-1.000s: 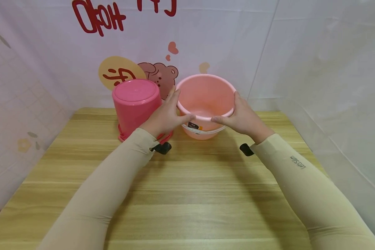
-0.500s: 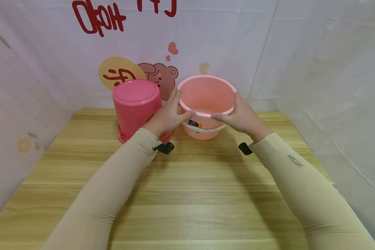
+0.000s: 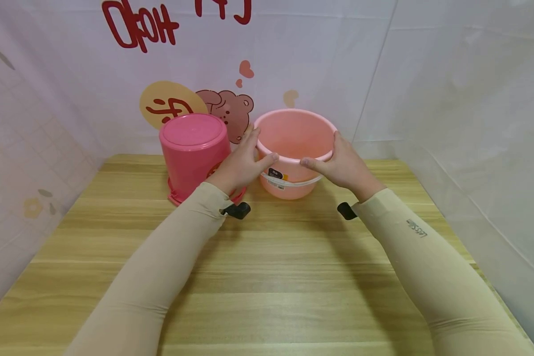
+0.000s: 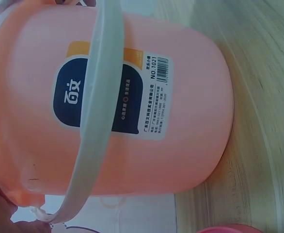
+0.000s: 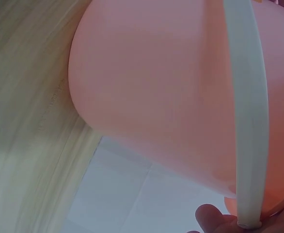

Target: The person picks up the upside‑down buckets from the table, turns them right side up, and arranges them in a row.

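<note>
Beside the upturned bucket [image 3: 193, 163], the pail [image 3: 294, 170] is held by left grip [image 3: 241, 165] and right grip [image 3: 344, 165], seemingly for placing; release is called for.

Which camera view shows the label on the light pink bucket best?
The left wrist view: the label is large, "NO.1021" readable, though the white handle crosses it. The head view shows it small, its print illegible; the right wrist view shows at most an orange sliver at the top edge.

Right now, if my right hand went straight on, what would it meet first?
Most likely the light pink bucket, since your right hand grips its rim and angles toward it; exact depth beyond is unclear.
</note>
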### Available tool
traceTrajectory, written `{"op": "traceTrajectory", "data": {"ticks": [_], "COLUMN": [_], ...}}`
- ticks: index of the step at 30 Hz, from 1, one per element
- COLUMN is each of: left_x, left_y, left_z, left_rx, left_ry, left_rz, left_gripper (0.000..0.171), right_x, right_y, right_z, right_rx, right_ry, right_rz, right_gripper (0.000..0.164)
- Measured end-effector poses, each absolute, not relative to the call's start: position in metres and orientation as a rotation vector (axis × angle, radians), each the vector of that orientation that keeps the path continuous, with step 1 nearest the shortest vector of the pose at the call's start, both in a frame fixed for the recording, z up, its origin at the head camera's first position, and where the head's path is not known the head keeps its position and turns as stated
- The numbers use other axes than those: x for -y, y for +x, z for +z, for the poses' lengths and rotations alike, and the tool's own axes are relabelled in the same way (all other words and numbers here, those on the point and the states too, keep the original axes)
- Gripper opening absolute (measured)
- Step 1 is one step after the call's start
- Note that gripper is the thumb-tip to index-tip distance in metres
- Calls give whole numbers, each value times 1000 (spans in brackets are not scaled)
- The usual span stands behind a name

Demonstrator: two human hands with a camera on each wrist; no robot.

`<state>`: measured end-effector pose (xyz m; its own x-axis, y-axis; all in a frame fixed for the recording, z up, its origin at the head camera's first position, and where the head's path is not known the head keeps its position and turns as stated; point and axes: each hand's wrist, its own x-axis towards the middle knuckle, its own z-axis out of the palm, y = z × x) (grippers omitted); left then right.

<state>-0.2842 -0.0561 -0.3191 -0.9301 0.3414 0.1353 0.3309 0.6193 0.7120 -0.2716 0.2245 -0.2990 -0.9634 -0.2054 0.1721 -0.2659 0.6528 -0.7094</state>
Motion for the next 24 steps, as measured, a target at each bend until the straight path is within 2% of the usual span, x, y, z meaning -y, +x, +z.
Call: {"op": "traceTrajectory", "data": {"ticks": [17, 24], "left_x": [54, 51], "left_y": [-286, -282], "left_z": [-317, -318], "left_rx": [-2804, -2812], "left_ry": [557, 543], "left_rz": [1250, 1256], "left_gripper": [97, 94], "right_x": [-222, -219], "right_y": [-272, -263], "right_z": [-299, -300], "right_rx": [2766, 2826], "right_ry": [351, 197], "right_rz": [1180, 952], "right_gripper": [109, 120]}}
